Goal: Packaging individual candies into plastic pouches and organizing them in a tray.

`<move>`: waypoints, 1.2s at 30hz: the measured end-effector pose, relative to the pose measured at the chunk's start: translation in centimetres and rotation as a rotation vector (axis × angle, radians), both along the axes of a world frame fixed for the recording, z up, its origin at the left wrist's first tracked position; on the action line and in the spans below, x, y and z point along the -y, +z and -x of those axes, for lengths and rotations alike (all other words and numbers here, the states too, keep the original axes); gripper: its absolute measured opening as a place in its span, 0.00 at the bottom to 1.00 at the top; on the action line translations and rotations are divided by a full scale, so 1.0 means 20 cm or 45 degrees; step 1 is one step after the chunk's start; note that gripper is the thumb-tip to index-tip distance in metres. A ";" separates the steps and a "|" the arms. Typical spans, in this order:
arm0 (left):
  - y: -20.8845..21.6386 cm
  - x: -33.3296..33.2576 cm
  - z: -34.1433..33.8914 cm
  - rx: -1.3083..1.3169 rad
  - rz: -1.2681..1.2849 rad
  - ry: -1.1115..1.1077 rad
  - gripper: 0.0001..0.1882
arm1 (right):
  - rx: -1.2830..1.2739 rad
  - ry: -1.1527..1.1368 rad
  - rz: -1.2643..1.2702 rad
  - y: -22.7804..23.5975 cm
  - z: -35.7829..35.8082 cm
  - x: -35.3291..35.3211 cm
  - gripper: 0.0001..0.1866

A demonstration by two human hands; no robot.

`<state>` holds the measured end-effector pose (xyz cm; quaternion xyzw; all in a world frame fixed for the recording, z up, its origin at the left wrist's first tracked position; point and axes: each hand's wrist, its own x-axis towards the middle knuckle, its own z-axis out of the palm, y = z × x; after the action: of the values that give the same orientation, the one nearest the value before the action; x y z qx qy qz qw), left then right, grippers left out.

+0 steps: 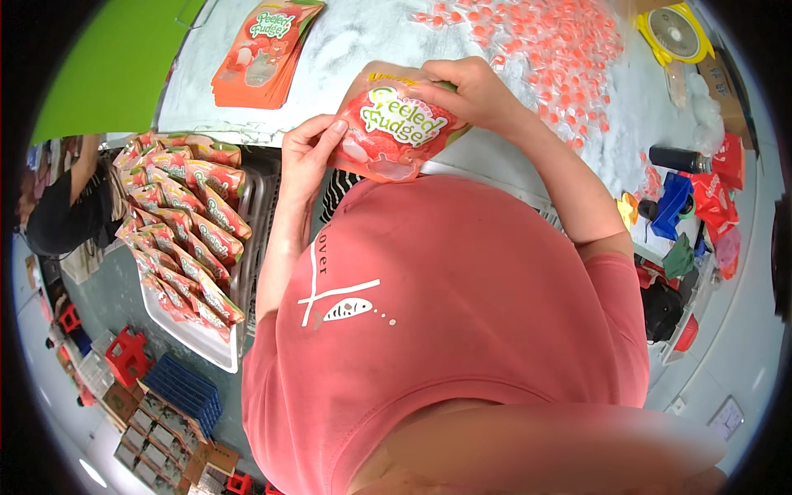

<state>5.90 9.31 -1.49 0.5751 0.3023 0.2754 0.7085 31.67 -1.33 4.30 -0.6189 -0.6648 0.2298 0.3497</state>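
A red candy pouch (396,124) is held up between both hands at the near edge of the table, its printed front turned toward me. My left hand (309,153) pinches its left side, thumb on the front. My right hand (474,95) grips the top right corner, its fingers lying over the upper edge. The pouch looks plump; whether its top is sealed I cannot tell. Beyond it to the left lies a stack of flat pouches (264,58). Many small wrapped red candies (549,49) are spread on the table at the far right.
Left of me, a white tray (216,356) holds rows of filled pouches (186,223). A yellow fan (675,35) stands at the far right of the table (346,41), with a black bottle (678,159) nearer. Another person (70,206) is at the left. Red stools (128,355) and blue crates (186,392) stand behind.
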 end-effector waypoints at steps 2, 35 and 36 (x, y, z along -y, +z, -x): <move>-0.04 -0.02 0.02 0.015 0.067 0.015 0.07 | -0.126 -0.019 0.139 0.00 0.02 -0.02 0.12; 0.03 -0.03 0.20 0.167 -0.011 0.017 0.10 | -0.908 0.111 0.286 -0.05 0.13 -0.08 0.08; 0.06 -0.01 0.21 0.085 -0.089 0.052 0.11 | -0.923 0.125 0.285 -0.03 0.13 -0.08 0.08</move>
<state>1.65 9.48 -0.27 0.5837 0.2804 0.3190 0.6920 29.01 0.36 3.72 -0.4994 -0.4975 0.5214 0.4808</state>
